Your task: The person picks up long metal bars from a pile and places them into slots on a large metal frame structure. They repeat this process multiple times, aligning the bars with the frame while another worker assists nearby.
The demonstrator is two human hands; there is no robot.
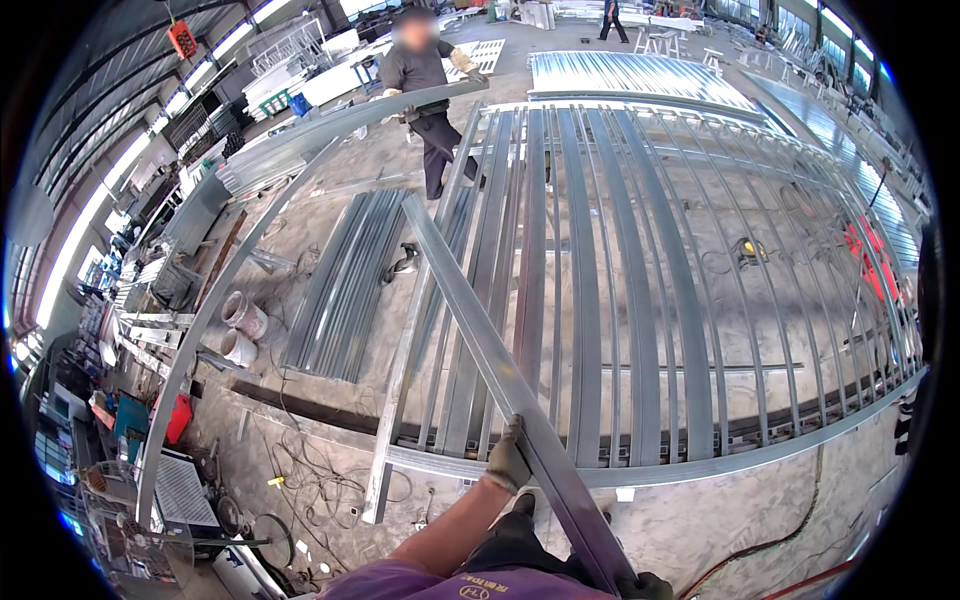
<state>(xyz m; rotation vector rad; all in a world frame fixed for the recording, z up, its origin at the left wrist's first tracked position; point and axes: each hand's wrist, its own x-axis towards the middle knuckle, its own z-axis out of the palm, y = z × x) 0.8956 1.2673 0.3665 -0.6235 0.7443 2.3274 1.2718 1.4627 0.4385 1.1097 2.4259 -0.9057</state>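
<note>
Steadying a long steel beam slantwise over the metal frame, the left hand is gripping its edge while the right hand is showing at its near end, closure unclear, in an apparent positioning step calling next for careful two-handed guiding.

Beam: long, straight, grey metal, soft sheen, darker and purplish toward near end. Two lengthwise faces visible on near half. Runs aslant, 11 o'clock to 5 o'clock, crossing over the frame; contact with it unclear. Left hand clasps beam's 9 o'clock edge, below midpoint. Near end beside right hand at 5 o'clock, grip there hard to read. Far end free, at 11 o'clock.
</note>
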